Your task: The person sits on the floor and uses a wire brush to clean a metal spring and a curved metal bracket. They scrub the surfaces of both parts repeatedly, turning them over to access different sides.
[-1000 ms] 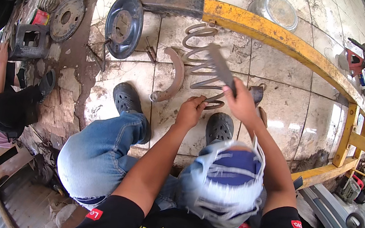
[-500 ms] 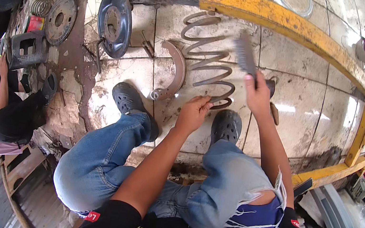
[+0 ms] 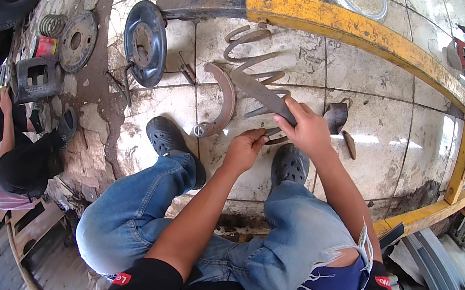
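A bare metal coil spring (image 3: 254, 61) lies lengthwise on the tiles before me. My left hand (image 3: 246, 150) is closed, pinching its near end between thumb and fingers. Closed round the handle of a long wire brush (image 3: 262, 94) is my right hand (image 3: 307, 131); the brush lies slantwise across the middle coils and hides some of them. Its bristles do not show from above. Just left of the spring rests a curved, rusty brake shoe (image 3: 229, 98).
A yellow and black steel frame (image 3: 327, 22) spans the far side and right. Beyond the brake shoe stands a dark round backing plate (image 3: 159, 50). A dark metal cup-shaped piece (image 3: 335, 117) sits right of my hand. At far left another person's hands (image 3: 1, 100) touch a grey part (image 3: 37, 78).
My right hand has brought the brush down and left from beside the spring onto its coils. My left hand keeps its hold on the near end. The whole view has shifted slightly.
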`<state>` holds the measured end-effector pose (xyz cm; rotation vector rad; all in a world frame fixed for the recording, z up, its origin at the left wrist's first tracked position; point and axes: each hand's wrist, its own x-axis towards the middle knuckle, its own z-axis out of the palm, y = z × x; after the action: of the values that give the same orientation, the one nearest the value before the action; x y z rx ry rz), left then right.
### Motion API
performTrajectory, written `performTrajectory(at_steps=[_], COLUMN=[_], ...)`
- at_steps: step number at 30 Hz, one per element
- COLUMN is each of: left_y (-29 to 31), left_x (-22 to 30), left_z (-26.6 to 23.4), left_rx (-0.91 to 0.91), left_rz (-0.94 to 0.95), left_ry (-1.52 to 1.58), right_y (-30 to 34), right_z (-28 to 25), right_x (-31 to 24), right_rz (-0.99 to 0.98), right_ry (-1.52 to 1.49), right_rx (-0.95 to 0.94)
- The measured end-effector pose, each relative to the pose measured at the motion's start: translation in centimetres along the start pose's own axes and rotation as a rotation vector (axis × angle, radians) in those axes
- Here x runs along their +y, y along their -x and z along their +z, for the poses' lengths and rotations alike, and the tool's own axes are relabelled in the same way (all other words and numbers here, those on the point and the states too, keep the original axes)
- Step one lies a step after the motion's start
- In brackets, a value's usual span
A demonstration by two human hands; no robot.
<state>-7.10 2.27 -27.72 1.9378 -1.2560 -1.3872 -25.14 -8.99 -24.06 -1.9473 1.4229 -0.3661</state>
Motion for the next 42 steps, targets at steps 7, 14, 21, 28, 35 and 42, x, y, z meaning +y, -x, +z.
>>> performTrajectory(at_steps=[7,14,21,28,35,42], left_y=[0.3,0.5,0.7,0.9,-0.1,0.2], left_x=[-1.0,-1.3,-1.3,-1.1,-1.2,-2.0], left_z=[0.3,0.2,0.1,-0.1,-0.1,0.2], left_rx=[0.07,0.11,0.09,0.034,0.004,0.06], left_rz=[0.06,0.076,0.032,0.037,0.035,0.028], left_ry=[0.038,0.048,0.0,-0.013,0.048,0.103], right_y=[-1.1,3.3,3.0,1.4,3.0,3.3], right_z=[-1.7,1.0,-0.8,-1.1,1.1,0.0], right_x=[7.0,5.4,1.7,7.8,2.8,5.6], right_rz=[0.318,0.259,0.141,0.436,-0.074,0.176], right_ry=[-0.091,-0.086,-0.321,0.135,0.082,-0.131], right_rx=[-0.006,-0.042,0.003,-0.058,0.005,0.149])
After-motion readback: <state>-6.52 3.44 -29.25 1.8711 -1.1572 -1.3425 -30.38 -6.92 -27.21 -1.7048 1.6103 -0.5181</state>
